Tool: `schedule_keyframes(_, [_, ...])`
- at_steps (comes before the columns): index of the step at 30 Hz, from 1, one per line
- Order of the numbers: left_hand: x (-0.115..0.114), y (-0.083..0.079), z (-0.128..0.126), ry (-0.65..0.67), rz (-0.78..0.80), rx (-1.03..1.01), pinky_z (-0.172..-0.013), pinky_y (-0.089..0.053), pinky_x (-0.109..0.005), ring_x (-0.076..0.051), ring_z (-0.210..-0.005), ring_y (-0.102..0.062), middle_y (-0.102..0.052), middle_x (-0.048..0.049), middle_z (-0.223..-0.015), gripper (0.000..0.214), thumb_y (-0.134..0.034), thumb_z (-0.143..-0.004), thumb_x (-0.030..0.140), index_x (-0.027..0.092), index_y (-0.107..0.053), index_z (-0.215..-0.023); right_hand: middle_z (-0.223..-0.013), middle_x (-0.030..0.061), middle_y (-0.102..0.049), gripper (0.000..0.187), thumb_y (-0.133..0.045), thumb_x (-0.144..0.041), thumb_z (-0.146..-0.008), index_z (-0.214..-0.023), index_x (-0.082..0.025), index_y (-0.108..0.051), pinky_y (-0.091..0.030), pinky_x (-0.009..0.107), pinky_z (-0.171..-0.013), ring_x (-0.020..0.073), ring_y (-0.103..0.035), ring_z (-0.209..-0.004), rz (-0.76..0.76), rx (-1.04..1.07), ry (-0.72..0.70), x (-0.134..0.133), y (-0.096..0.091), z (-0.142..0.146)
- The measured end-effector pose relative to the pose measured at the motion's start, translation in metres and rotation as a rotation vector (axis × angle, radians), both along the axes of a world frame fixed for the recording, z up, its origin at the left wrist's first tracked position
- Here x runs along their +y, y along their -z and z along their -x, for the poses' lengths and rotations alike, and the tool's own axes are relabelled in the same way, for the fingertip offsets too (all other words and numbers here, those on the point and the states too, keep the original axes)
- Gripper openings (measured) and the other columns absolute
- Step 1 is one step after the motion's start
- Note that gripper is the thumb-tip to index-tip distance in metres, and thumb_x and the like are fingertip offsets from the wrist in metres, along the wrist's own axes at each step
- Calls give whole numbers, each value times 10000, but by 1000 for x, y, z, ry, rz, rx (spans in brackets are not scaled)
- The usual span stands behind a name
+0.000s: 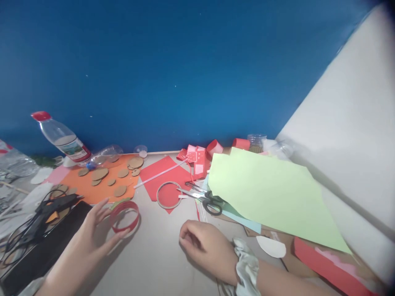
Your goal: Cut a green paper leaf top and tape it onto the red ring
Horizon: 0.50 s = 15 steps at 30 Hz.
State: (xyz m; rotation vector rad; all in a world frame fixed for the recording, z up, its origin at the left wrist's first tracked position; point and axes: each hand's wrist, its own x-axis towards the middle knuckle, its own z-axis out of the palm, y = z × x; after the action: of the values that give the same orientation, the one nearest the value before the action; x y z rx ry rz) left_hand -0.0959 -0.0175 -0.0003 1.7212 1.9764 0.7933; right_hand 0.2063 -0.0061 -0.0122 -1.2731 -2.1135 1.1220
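My left hand (92,234) is closed around the side of a red ring (135,224), with the thumb at its lower edge and the fingers behind it. The ring is tilted, its hollow facing me, just above the grey table. To its right my right hand (206,248) is curled in a loose fist near the tabletop, and nothing shows in it. Beyond the hands, a thin tan ring (158,197) lies on a red paper sheet (154,172). Scissors with black handles (212,207) lie partly open beside it, close to the green paper.
Orange paper (92,191) carries several cardboard discs. A plastic bottle (66,137) leans at the left, near a black glue gun (46,218) and its cable. Green paper (271,189) covers the right side. A blue wall (185,74) closes the back; a white panel stands at right.
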Motion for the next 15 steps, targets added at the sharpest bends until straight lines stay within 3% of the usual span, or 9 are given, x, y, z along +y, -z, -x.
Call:
schedule_keyframes(6, [0,-4,-13,87,72,-55,-1014,-422,-530,-333,-1250,-488,-533,-114,-1326,795,-665,-720,545,293,-269,-1361,-711,-48,-608,68,-508,-187,-855,-852,-209,-573,-349,196,-543,97,-519,-595,-41,-23,3,-1,-1,0])
schedule_keyframes(11, [-4,4,-24,153,43,-60,-1028,-428,-471,-307,-1241,-505,-532,-97,-1340,696,-640,-752,487,266,-329,-1335,-735,-52,-608,71,-528,-158,-849,-870,-216,-562,-374,212,-574,103,-523,-607,-93,-57,-12,-7,-2,2])
schedule_keyframes(13, [-2,6,-18,113,13,-56,-1008,-449,-465,-310,-1214,-530,-556,-86,-1315,723,-651,-731,505,268,-332,-1335,-844,-20,-625,93,-545,-133,-837,-890,-209,-558,-390,248,-656,138,-551,-730,-172,-112,17,-9,-8,0])
schedule_keyframes(15, [1,5,-10,23,-31,-22,-995,-447,-500,-330,-1175,-558,-587,-86,-1275,727,-669,-705,525,268,-369,-1316,-950,27,-617,115,-576,-144,-826,-926,-198,-561,-377,318,-741,205,-536,-868,-366,-297,95,-9,-20,-6])
